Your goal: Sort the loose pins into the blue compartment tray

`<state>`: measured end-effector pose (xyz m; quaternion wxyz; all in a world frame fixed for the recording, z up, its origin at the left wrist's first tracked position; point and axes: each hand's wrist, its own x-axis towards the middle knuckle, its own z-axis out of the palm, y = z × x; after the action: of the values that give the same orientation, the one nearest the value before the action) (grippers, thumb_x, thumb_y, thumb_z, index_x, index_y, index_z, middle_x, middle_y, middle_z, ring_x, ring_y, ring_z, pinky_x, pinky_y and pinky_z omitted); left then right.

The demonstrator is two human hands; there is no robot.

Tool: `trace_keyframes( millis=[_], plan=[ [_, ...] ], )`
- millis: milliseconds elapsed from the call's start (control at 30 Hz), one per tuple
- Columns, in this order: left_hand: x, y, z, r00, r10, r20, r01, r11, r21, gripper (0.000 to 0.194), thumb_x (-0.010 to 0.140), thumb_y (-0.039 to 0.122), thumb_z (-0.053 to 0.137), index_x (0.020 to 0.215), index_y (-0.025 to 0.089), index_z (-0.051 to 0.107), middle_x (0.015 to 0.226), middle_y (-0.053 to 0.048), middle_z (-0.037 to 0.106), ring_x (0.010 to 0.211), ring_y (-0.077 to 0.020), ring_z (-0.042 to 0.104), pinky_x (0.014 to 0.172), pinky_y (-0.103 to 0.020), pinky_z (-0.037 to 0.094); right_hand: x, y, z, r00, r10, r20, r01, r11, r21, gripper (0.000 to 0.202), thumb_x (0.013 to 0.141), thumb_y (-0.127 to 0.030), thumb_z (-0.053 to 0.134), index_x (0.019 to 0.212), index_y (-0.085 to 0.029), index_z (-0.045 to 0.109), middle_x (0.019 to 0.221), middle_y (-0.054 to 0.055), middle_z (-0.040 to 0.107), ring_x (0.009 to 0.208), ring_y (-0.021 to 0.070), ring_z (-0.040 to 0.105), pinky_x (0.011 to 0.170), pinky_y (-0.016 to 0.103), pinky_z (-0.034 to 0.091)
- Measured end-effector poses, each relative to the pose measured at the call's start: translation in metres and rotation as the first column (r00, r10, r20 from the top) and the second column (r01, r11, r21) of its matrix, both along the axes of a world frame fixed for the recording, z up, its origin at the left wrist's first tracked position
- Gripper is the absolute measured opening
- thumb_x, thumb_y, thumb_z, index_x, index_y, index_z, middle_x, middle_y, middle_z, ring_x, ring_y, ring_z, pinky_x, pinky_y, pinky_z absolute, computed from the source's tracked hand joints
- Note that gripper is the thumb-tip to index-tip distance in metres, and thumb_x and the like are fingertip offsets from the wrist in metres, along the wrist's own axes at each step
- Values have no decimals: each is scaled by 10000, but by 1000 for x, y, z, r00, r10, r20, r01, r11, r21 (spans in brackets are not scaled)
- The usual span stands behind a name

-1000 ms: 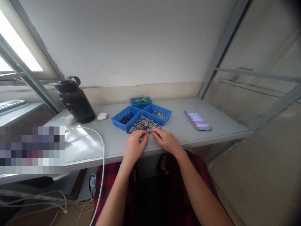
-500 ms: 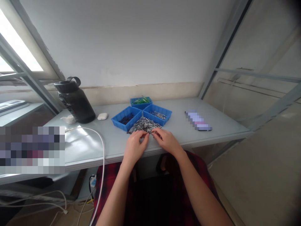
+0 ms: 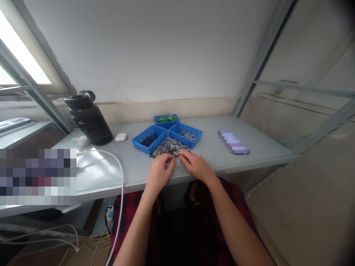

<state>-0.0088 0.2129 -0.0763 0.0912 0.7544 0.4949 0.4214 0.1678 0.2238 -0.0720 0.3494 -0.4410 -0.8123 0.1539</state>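
A loose pile of silvery and dark screws (image 3: 172, 145) lies on the grey table (image 3: 205, 157). At its near edge my left hand (image 3: 161, 167) and my right hand (image 3: 195, 164) almost meet, each with fingers pinched on something small and dark that I cannot make out. Behind the pile, a blue bin on the left (image 3: 135, 142) holds dark screws, and a blue bin on the right (image 3: 197, 137) holds silvery ones. The rear blue bin (image 3: 166, 125) has green pieces in it.
A dark bottle (image 3: 93, 123) and a white earphone case (image 3: 121, 137) stand at the left. A white cable (image 3: 122, 184) hangs over the front edge. To the right lies a blurred phone (image 3: 234, 142). Metal posts rise at both sides.
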Motion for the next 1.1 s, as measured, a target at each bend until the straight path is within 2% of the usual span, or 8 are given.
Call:
trace_keyframes(
  millis=[300,633,1100],
  plan=[
    [1,-2,1,1000,2,-3,-2,1000,-4,122,877,254,515,861,194,620,815,-29,658,782,-176,588,758,-312,453,0,-1,0,1000,-9,11,9,1000,11,213,945,-288,417,1070,-236,581,1017,36,686,890,191,637,769,293,456],
    [1,-2,2,998,-14,-57,14,1000,9,138,884,253,511,857,190,631,792,-29,640,809,-186,569,771,-313,438,0,0,-1,1000,-1,-17,1,1000,24,199,937,-270,427,1066,-231,574,1024,32,683,891,185,640,774,283,451],
    [0,0,1,999,-10,-39,9,1000,-15,86,853,222,544,846,188,623,804,-23,647,816,-181,573,779,-306,438,0,-1,-1,1000,-6,-20,6,1000,10,226,921,-278,469,1118,-237,572,986,26,696,866,178,651,772,279,469]
  ],
)
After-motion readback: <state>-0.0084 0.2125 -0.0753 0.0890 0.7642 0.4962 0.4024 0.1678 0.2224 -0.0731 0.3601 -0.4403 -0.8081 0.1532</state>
